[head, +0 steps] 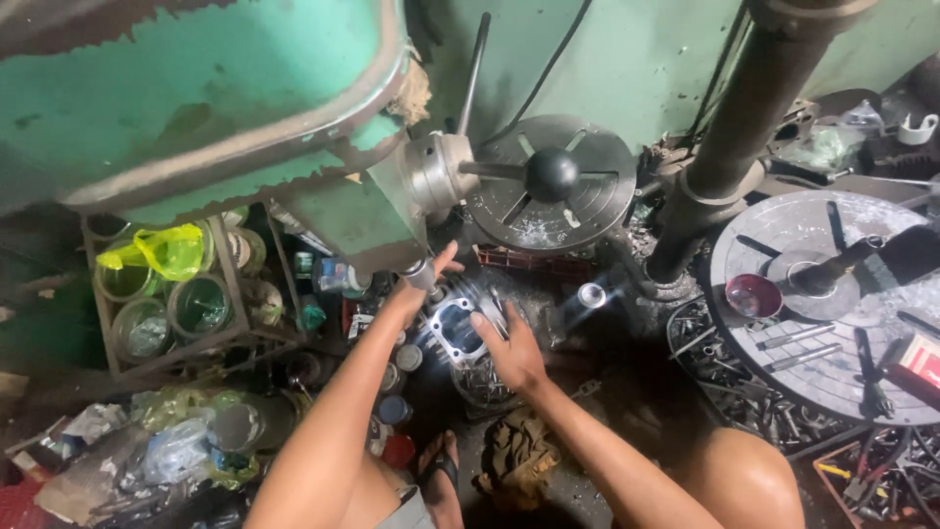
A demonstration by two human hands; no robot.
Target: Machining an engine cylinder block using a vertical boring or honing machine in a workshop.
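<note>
Both hands rest on a finned metal engine cylinder under the green drill press: the left hand lies open at its upper edge beside the spindle, and the right hand presses flat-fingered on its right side. A brown rag lies below, and a round slotted table stands well to the right.

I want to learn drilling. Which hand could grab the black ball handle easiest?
Probably the left hand. It is raised by the chuck, closer below the ball handle. The right hand lies lower, on the finned cylinder.
</note>
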